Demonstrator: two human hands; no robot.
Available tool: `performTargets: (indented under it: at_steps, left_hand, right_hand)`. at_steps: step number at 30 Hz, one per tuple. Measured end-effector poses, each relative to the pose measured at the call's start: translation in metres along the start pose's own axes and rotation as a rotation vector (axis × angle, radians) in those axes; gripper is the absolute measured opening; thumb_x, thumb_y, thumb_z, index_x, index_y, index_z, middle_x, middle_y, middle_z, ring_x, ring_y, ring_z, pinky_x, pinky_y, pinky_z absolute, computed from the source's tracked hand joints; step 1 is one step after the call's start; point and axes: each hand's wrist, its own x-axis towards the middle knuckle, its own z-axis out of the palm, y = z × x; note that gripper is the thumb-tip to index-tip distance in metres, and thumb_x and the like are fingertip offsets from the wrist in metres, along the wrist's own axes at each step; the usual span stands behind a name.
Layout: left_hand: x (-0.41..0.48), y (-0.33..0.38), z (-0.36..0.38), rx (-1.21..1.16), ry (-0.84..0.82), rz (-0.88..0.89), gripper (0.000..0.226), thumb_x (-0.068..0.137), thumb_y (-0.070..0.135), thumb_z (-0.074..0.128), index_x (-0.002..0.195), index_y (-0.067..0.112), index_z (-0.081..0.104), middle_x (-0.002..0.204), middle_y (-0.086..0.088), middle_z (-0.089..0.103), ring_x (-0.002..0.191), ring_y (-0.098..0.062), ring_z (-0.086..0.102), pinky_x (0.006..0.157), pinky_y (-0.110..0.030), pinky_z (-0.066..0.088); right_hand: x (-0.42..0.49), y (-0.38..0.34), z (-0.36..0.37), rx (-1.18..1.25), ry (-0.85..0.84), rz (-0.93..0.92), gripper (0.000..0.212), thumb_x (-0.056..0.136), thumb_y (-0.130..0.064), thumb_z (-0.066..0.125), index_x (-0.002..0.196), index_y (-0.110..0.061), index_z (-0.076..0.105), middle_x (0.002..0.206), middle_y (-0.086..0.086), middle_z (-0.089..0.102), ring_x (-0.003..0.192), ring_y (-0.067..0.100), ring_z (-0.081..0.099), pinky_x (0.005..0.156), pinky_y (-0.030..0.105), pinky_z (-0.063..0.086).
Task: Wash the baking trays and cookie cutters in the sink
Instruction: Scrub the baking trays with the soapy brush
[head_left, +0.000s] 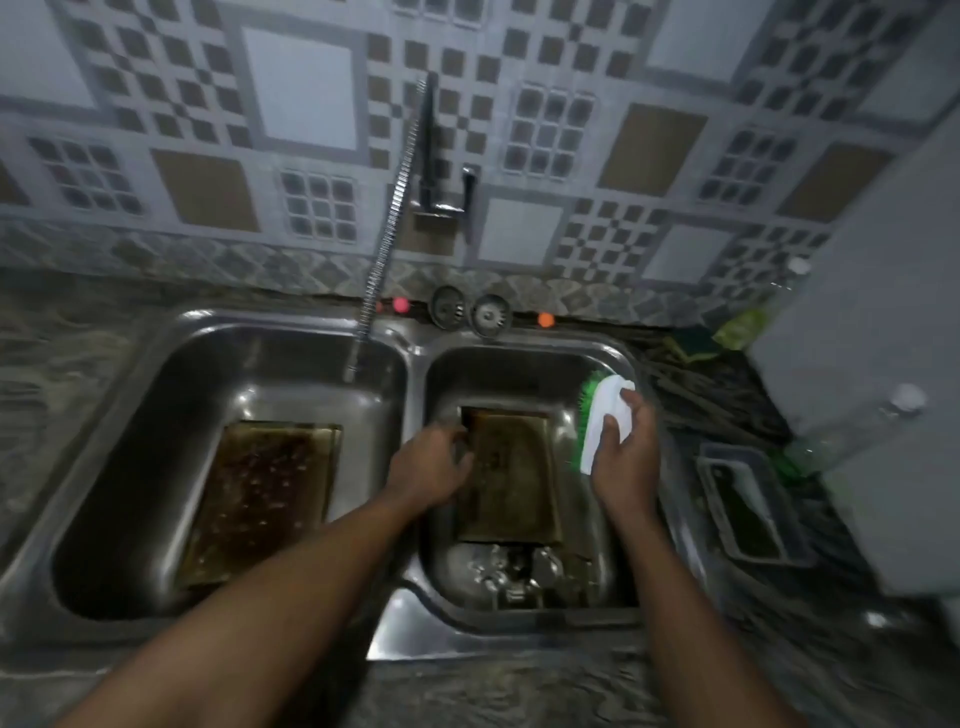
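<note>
A double steel sink fills the middle of the view. In the right basin (519, 364) lies a brownish baking tray (514, 478). My left hand (431, 467) grips its left edge. My right hand (626, 452) holds a white scrub brush (602, 415) with green bristles just right of the tray, bristles facing it. Several metal cookie cutters (519, 571) lie in the basin below the tray. A second, darker stained baking tray (265, 493) lies flat in the left basin (156, 415).
A flexible metal faucet hose (387, 244) hangs from the tiled wall over the left basin. Two sink strainers (470, 310) stand on the back rim. A grey rectangular container (748, 504) sits on the counter at the right, beside clear bottles (857, 426).
</note>
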Motion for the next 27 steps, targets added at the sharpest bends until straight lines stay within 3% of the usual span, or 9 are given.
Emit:
performTargets:
  at_steps: [5, 10, 12, 16, 21, 24, 27]
  left_hand:
    - [0.015, 0.026, 0.066, 0.037, -0.097, -0.169, 0.046, 0.08, 0.052, 0.058, 0.117, 0.025, 0.062, 0.107, -0.007, 0.071, 0.1, -0.031, 0.068, 0.081, -0.038, 0.057]
    - [0.024, 0.029, 0.12, 0.135, -0.181, -0.312, 0.051, 0.085, 0.051, 0.053, 0.115, 0.012, 0.065, 0.114, -0.017, 0.067, 0.106, -0.035, 0.064, 0.085, -0.037, 0.054]
    - [0.024, 0.03, 0.132, 0.206, -0.221, -0.343, 0.042, 0.093, 0.04, 0.053, 0.118, 0.008, 0.065, 0.119, -0.017, 0.067, 0.114, -0.033, 0.06, 0.091, -0.032, 0.048]
    - [0.027, 0.016, 0.152, 0.225, -0.265, -0.354, 0.039, 0.098, 0.037, 0.046, 0.113, 0.009, 0.069, 0.117, -0.01, 0.07, 0.111, -0.026, 0.063, 0.093, -0.025, 0.041]
    - [0.035, 0.005, 0.16, 0.199, -0.226, -0.447, 0.028, 0.091, 0.028, 0.055, 0.105, 0.008, 0.07, 0.107, -0.018, 0.069, 0.109, -0.034, 0.058, 0.091, -0.033, 0.048]
    - [0.045, -0.021, 0.171, 0.217, -0.244, -0.529, 0.032, 0.079, 0.018, 0.055, 0.106, 0.011, 0.069, 0.109, -0.017, 0.066, 0.101, -0.031, 0.064, 0.088, -0.036, 0.053]
    - [0.04, -0.011, 0.164, 0.183, -0.167, -0.596, 0.028, 0.081, 0.009, 0.058, 0.106, 0.007, 0.068, 0.111, -0.019, 0.065, 0.099, -0.035, 0.067, 0.082, -0.039, 0.056]
  right_hand:
    - [0.043, 0.067, -0.102, -0.152, -0.005, -0.027, 0.032, 0.1, -0.017, 0.048, 0.132, -0.011, 0.052, 0.135, 0.012, 0.053, 0.124, 0.026, 0.049, 0.097, 0.02, 0.031]
    - [0.068, 0.121, -0.168, -0.33, -0.031, -0.036, 0.03, 0.098, -0.017, 0.053, 0.126, -0.01, 0.06, 0.127, 0.015, 0.059, 0.116, 0.03, 0.054, 0.096, 0.028, 0.038]
    - [0.071, 0.135, -0.175, -0.335, -0.068, -0.006, 0.029, 0.097, -0.017, 0.053, 0.125, -0.011, 0.061, 0.126, 0.016, 0.061, 0.115, 0.03, 0.055, 0.094, 0.027, 0.039]
    - [0.074, 0.157, -0.171, -0.349, -0.188, 0.089, 0.031, 0.099, -0.023, 0.051, 0.128, -0.015, 0.06, 0.133, 0.013, 0.057, 0.12, 0.03, 0.053, 0.098, 0.035, 0.043]
    - [0.072, 0.171, -0.161, -0.354, -0.242, 0.135, 0.034, 0.1, -0.031, 0.048, 0.132, -0.02, 0.056, 0.138, 0.007, 0.054, 0.122, 0.028, 0.052, 0.097, 0.038, 0.046]
    - [0.073, 0.178, -0.157, -0.368, -0.211, 0.166, 0.033, 0.1, -0.032, 0.048, 0.131, -0.023, 0.057, 0.139, 0.007, 0.053, 0.124, 0.027, 0.052, 0.097, 0.042, 0.049]
    - [0.073, 0.182, -0.154, -0.39, -0.201, 0.144, 0.032, 0.1, -0.031, 0.048, 0.13, -0.024, 0.059, 0.139, 0.007, 0.053, 0.126, 0.026, 0.051, 0.097, 0.044, 0.05]
